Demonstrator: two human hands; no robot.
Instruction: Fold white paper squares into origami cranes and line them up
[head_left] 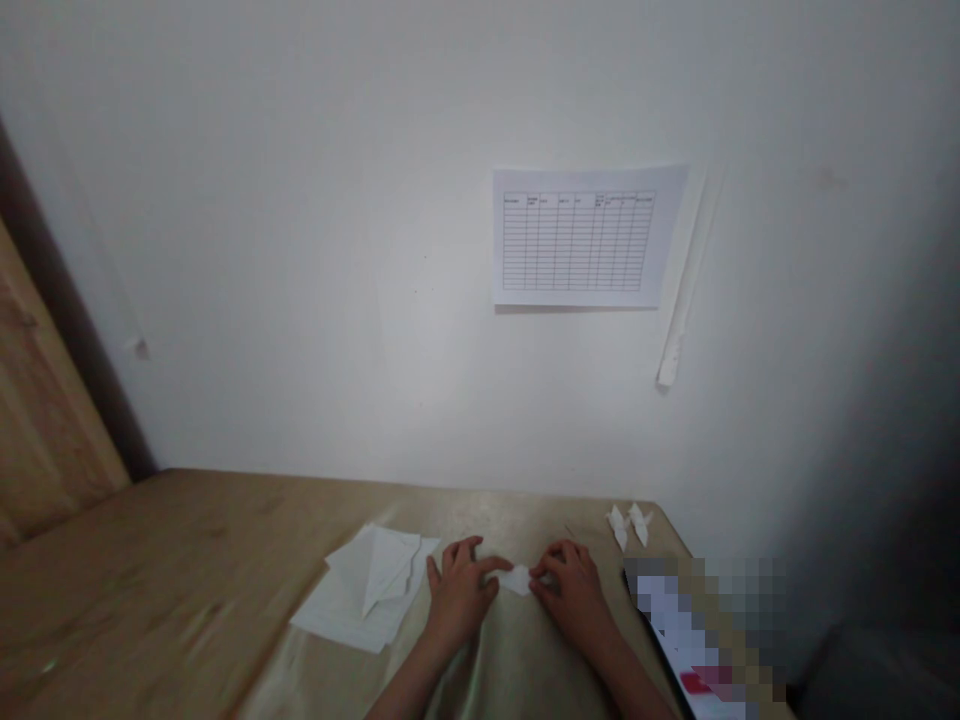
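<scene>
A small folded piece of white paper (515,579) lies between my two hands, low on the table. My left hand (463,588) is at its left end, thumb and index finger closed on the paper's edge, the other fingers bent outward. At the right end, my right hand (571,583) pinches the paper between thumb and fingertips. Left of my left hand lies a loose stack of white sheets (341,602), with a folded triangular piece (390,565) on top. Two small folded white paper shapes (618,526) (639,523) rest near the table's back right corner.
The table (187,570) has a wrinkled tan cover and meets a white wall. A printed grid sheet (576,240) hangs on the wall. At the right edge lies a dark-edged device (679,640), partly pixelated. A wooden panel (45,400) stands at the far left.
</scene>
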